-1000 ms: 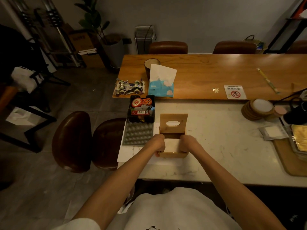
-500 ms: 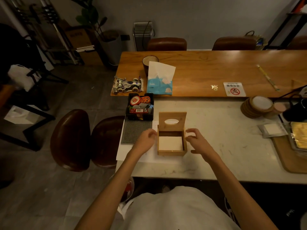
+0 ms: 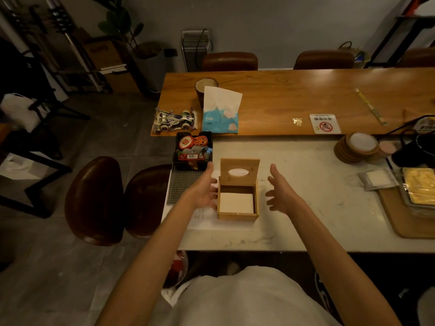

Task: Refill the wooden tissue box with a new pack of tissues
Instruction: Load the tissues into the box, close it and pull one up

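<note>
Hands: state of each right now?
Left hand: open, empty, beside the wooden tissue box.
Right hand: open, empty, clear of the box.

Seen from above on a pale marble bench (image 3: 306,208): wooden tissue box (image 3: 237,214) with hinged lid (image 3: 240,171) raised upright, white pack of tissues (image 3: 236,203) lying flat inside. Left hand (image 3: 203,192) spread open just beside the box's left wall, right hand (image 3: 280,195) spread open a little apart from its right wall, both empty. Behind, on a wooden table (image 3: 294,97): blue tissue pack (image 3: 220,118), toy racing car (image 3: 175,118), dark cup (image 3: 206,87).
</note>
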Available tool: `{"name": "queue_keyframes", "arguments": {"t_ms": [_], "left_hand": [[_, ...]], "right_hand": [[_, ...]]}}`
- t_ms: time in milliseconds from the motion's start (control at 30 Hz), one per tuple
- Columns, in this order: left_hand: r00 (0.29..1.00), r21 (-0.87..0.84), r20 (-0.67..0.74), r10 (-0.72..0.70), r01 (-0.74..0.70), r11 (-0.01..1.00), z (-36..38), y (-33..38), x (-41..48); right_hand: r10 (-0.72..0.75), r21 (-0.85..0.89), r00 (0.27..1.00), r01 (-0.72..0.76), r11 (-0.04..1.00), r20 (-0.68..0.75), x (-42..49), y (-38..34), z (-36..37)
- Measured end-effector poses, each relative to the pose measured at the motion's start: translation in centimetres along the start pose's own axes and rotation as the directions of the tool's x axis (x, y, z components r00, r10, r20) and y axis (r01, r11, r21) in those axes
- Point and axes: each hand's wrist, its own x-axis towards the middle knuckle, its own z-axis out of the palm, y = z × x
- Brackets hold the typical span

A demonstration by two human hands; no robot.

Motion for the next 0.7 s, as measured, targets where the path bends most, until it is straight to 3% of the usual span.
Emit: {"name": "queue_keyframes", "arguments": {"t_ms": [100,200,300,433,600,667,700], "left_hand": [[0.993,-0.019,0.047,-0.111,0.112,0.994,-0.1,3.1,0.0],[0.986,0.025,0.114,-0.124,0.122,0.992,-0.5,3.4,-0.5],[0.993,0.119,0.117,0.022,-0.036,0.992,-1.3,0.9,-0.9],[0.962,0.269,0.013,0.272,-0.265,0.926,-0.7,-3.3,-1.0],[0.887,0.29,-0.06,0.458,-0.424,0.858,-0.3,-5.0,0.1],[0.871,0.323,-0.092,0.482,-0.432,0.842,-0.2,-5.3,0.4],[0.866,0.339,-0.11,0.488,-0.429,0.837,-0.3,-5.4,0.5]], "right_hand": [[0.124,0.148,0.981,-0.146,0.978,0.148,1.0,-2.7,0.7],[0.118,0.052,0.974,-0.13,0.99,0.195,1.0,-3.0,0.4],[-0.122,-0.067,0.984,0.131,0.989,0.131,0.4,-0.7,-0.6],[-0.418,-0.108,0.905,0.425,0.898,0.082,0.2,3.8,0.0],[-0.537,-0.201,0.844,0.525,0.827,-0.003,0.6,4.9,1.1],[-0.576,-0.329,0.816,0.531,0.781,-0.05,0.3,4.9,1.6],[-0.646,-0.469,0.758,0.539,0.7,-0.092,0.1,4.8,2.0]]}}
